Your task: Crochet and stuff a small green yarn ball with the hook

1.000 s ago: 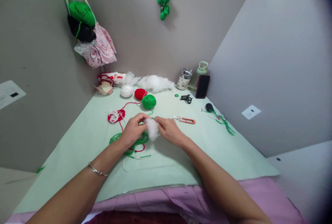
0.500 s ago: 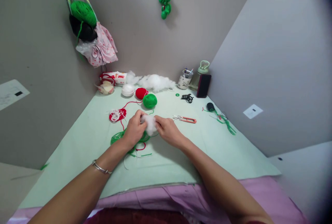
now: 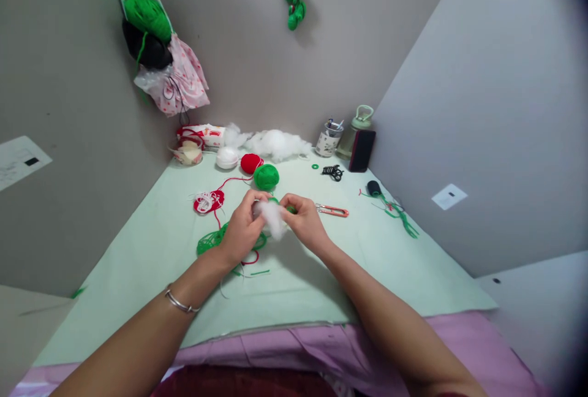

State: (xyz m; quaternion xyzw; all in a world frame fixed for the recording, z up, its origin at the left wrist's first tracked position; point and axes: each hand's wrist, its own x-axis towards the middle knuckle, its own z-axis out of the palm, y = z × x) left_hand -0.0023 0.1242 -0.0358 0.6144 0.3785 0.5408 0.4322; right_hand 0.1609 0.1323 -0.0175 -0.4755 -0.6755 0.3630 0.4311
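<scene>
A tuft of white fibre stuffing (image 3: 274, 220) is held above the table between my two hands. My left hand (image 3: 241, 225) is closed, thumb and fingers pinching the tuft from its left side. On the other side my right hand (image 3: 305, 220) is also closed, its fingertips against the tuft and around a small green piece (image 3: 291, 208), partly hidden, that looks like yarn work. Loose green yarn (image 3: 211, 241) lies under and beside my left hand. Orange-handled thread snips (image 3: 334, 211) rest just beyond my right hand.
Behind the hands sit a green yarn ball (image 3: 266, 177), a red yarn ball (image 3: 250, 163), a white ball (image 3: 226, 157) and a heap of stuffing (image 3: 280, 144). A phone (image 3: 362, 151) leans by a bottle (image 3: 351, 138). A red-and-white yarn bundle (image 3: 209, 201) lies left.
The tuft has shifted slightly right and hangs lower between the hands. Green now shows at my right fingertips, where only white stuffing showed before.
</scene>
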